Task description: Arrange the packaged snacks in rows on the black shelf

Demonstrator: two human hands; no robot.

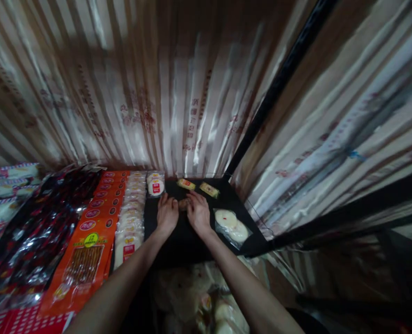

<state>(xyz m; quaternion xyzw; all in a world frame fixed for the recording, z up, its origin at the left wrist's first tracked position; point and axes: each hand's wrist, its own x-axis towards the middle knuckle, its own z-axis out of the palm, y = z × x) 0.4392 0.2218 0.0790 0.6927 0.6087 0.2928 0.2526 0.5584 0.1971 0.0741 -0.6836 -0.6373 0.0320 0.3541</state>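
Observation:
Both my hands rest on a black shelf (185, 241) with a small brown packet (183, 204) between them. My left hand (166, 214) lies palm down with its fingers curled at the packet's left end. My right hand (198, 212) grips the packet's right end with bent fingers. Two small yellow packets (186, 184) (209, 189) lie just beyond the hands. A clear bag holding round white cakes (231, 224) lies right of my right hand.
A row of white cake packs (132, 218) and orange snack packs (94, 232) fills the shelf to the left, then dark red foil bags (39, 227). Stacked cardboard boxes (150, 93) rise behind and to the right. More bagged goods (206, 301) lie below.

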